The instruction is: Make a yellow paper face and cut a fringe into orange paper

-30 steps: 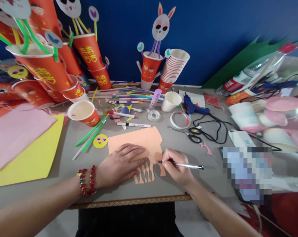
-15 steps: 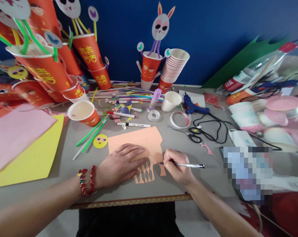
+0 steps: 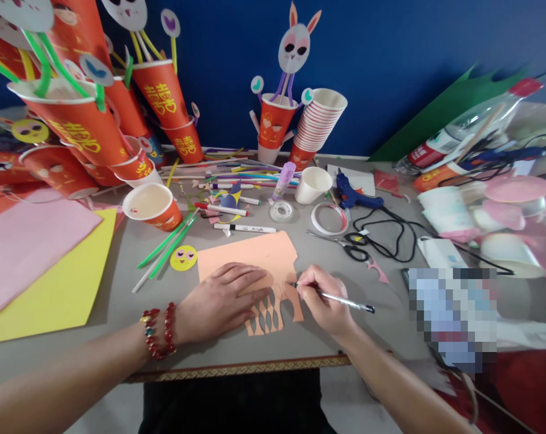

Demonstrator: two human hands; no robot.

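Here the left hand is lying palm down, fingers loosely spread and grasping nothing, as it is covering part of the orange paper. The paper itself is resting on the table right in front of the person, its near edge showing a row of cut-out gaps with thin strips standing between. Over on the other side, the right hand is curling its fingers closed around a pen, the tip pointing at the paper just beside some small oval outlines; whether it is touching, I can't tell. Now, the danger: that flat hand is looking like the main anchor, so if its pressure slackens, the sheet could be swivelling under the nib and the line going crooked. Space is looking tight too: the tip is sitting close to the cut edge, and an oval placed too low could be running into a gap. Those strips are looking flimsy, so a dragging finger could be bending or tearing one. The scissors are lying well clear of the paper, beside the black cord, where a hasty grab could be snagging a loop.
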